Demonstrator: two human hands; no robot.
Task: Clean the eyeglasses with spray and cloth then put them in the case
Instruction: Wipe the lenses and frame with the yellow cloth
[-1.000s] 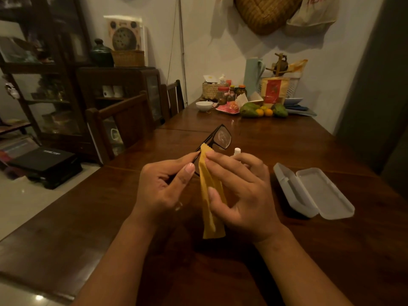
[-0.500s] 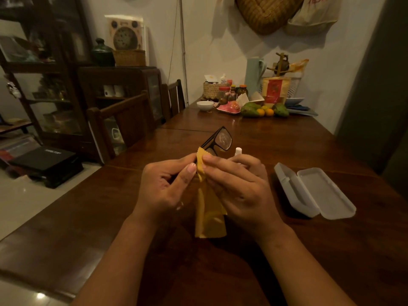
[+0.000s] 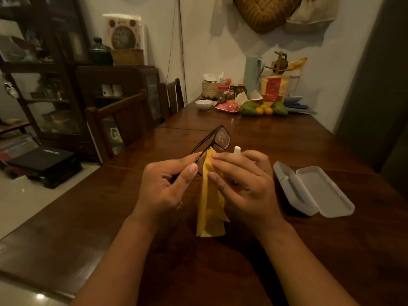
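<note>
Black-framed eyeglasses (image 3: pixel 221 138) are held up over the wooden table (image 3: pixel 276 142), one lens standing clear above my hands. My left hand (image 3: pixel 164 184) pinches the frame near its lower lens. My right hand (image 3: pixel 245 184) pinches a yellow cloth (image 3: pixel 209 215) against that lens between thumb and fingers; the rest of the cloth hangs down to the tabletop. The white cap of a small spray bottle (image 3: pixel 237 149) pokes out just behind my right hand, its body hidden. An open white glasses case (image 3: pixel 318 191) lies on the table to the right of my right hand.
The table's far end holds a white bowl (image 3: pixel 204 104), jars, a basket, fruit (image 3: pixel 262 109) and a pale jug (image 3: pixel 254 70). Wooden chairs (image 3: pixel 123 120) stand along the left side, with dark cabinets behind them and a black box (image 3: pixel 47 161) on the floor.
My right hand's fingers have shifted up and down with the cloth on the lens, and the hanging cloth has swung slightly. The left hand keeps its hold on the frame.
</note>
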